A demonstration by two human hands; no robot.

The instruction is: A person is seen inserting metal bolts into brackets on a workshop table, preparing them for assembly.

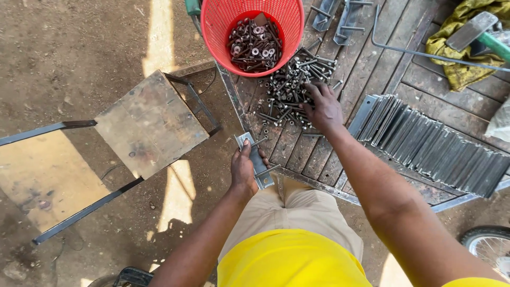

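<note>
My left hand (243, 169) grips the flat grey steel bracket (256, 159), long axis upward; right hand (322, 109), nearer, pinches into the heap of dark steel bolts (289, 90), upper centre.

The left hand (243, 169) sits near and low, close to the knees, its bare forearm running up from the lower left with the elbow bent. Its fingers are curled shut in a firm grip, thumb pointing to the far side, the back of the hand turned to the left. The right hand (322, 108) is stretched further out, arm nearly straight from the lower right, palm down, fingers bent downward and bunched together at their tips.
</note>
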